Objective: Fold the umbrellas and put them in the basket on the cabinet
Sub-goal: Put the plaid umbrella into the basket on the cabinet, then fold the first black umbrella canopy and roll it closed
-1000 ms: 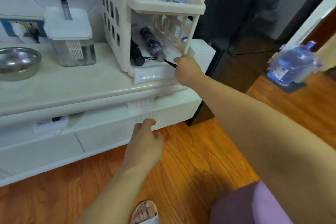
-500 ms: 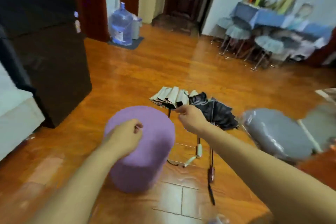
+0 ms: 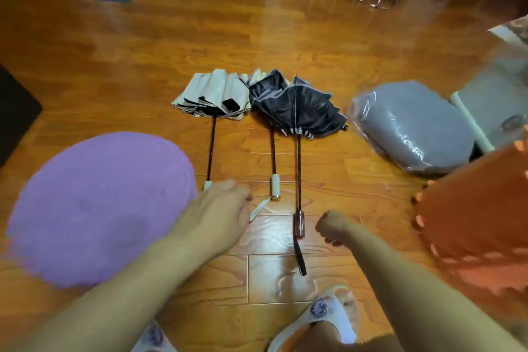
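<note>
I looked down at a wooden floor (image 3: 285, 26) where three half-collapsed umbrellas lay side by side, shafts extended and handles toward me. The cream umbrella (image 3: 213, 96) lay furthest left, its pale handle partly hidden behind my left hand (image 3: 217, 213). The middle umbrella (image 3: 267, 88) had a dark canopy bunched against the cream one and a white handle with a pale strap trailing toward my left hand. The black umbrella (image 3: 307, 108) lay to the right, its canopy overlapping the middle one, with a reddish-brown handle and a dark wrist strap pointing back at my feet.

My left hand hung low over the floor just beside the cream umbrella's handle, fingers loosely curled; I could not tell whether that grip had closed on anything, since the fingertips faced away from the camera. My right hand (image 3: 334, 226) was balled into a fist, a narrow grip holding nothing, just right of the black umbrella's handle and clear of it.

A purple round stool (image 3: 97, 208) stood at my left, and a grey plastic-wrapped bundle (image 3: 411, 126) lay on the floor to the right.
</note>
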{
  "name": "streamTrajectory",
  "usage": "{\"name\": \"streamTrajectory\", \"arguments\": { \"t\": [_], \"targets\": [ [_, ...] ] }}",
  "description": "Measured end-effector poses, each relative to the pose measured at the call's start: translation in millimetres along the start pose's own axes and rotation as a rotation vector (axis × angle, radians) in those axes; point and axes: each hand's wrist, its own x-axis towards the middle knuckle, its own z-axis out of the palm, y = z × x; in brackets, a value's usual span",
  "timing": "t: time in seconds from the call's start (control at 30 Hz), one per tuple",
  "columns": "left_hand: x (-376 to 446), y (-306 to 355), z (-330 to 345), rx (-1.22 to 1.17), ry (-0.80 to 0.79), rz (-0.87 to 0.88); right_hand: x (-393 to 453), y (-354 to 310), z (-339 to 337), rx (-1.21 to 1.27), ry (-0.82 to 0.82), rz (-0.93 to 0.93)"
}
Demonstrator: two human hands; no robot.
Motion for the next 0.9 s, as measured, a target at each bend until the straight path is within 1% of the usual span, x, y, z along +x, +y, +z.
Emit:
{"name": "streamTrajectory", "arguments": {
  "t": [0.07,0.13,0.23,0.37,0.5,0.57,0.67,0.73,0.83,0.87,0.9],
  "targets": [
    [21.1,-14.0,8.4,0.076,-0.004,-0.011,38.6,7.6,30.1,0.043,-0.059,0.052],
    [30.9,-33.2,18.1,0.189,0.002,-0.010,73.4,9.4,54.4,0.091,-0.061,0.060],
    [39.3,-55.4,30.1,0.270,0.011,-0.020,111.7,10.7,79.2,0.176,0.012,0.064],
    [45.0,-66.4,40.2,0.275,-0.038,0.019,137.1,10.0,95.7,0.222,0.109,0.082],
    [47.8,-64.0,42.1,0.253,-0.079,0.022,135.0,8.9,90.8,0.272,-0.005,0.108],
    [48.2,-59.8,39.4,0.204,-0.063,0.004,112.2,4.0,66.8,0.340,-0.011,0.077],
    [46.2,-50.4,26.7,0.139,-0.059,-0.069,55.5,-14.5,7.7,0.569,0.022,0.019],
    [41.2,-42.2,13.7,0.125,-0.063,-0.064,16.6,-28.9,-47.8,0.644,0.147,-0.051],
    [27.6,-27.0,-4.1,0.119,-0.016,-0.047,-57.9,-54.0,-140.4,0.745,0.363,-0.171],
    [21.5,-21.8,-9.1,0.113,-0.001,-0.050,-88.9,-60.5,-165.9,0.723,0.443,-0.195],
    [14.6,-17.1,-13.8,0.105,0.011,-0.053,-119.7,-65.1,-187.3,0.631,0.546,-0.215]
  ]
}}
